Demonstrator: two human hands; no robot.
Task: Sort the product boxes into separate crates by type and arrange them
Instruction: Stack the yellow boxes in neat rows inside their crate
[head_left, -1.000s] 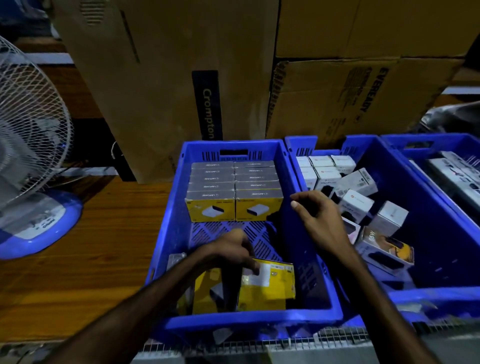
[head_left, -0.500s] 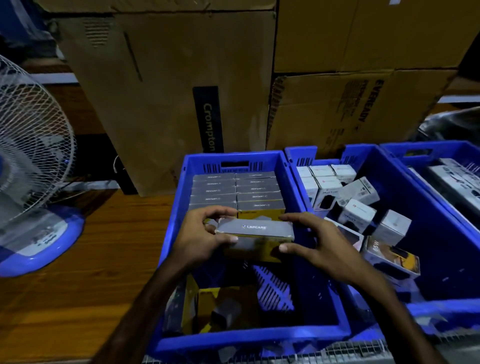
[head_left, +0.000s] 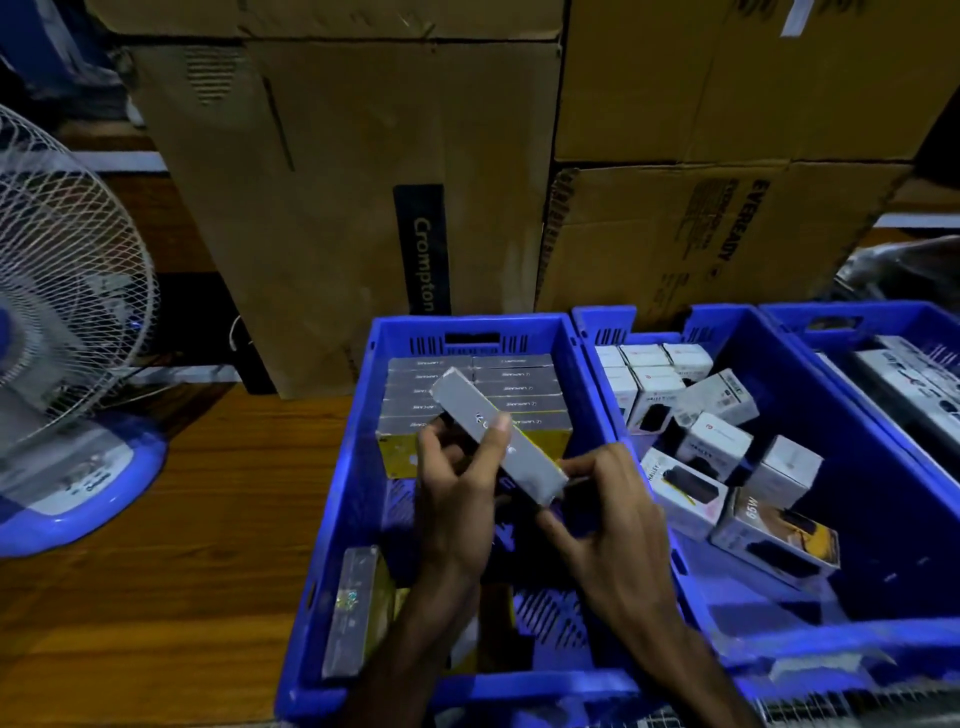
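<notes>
Both the left hand (head_left: 457, 499) and right hand (head_left: 618, 525) pinch a tilted grey box (head_left: 498, 434) above the left crate (head_left: 343, 519).

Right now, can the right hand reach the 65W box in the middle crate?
Probably yes. The right hand is beside the 65W box, which lies uncovered, but it holds the grey box together with the left hand.

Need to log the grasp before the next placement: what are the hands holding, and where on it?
Both hands hold one grey-topped box over the left crate: left hand around its middle, right hand at its near end.
</notes>
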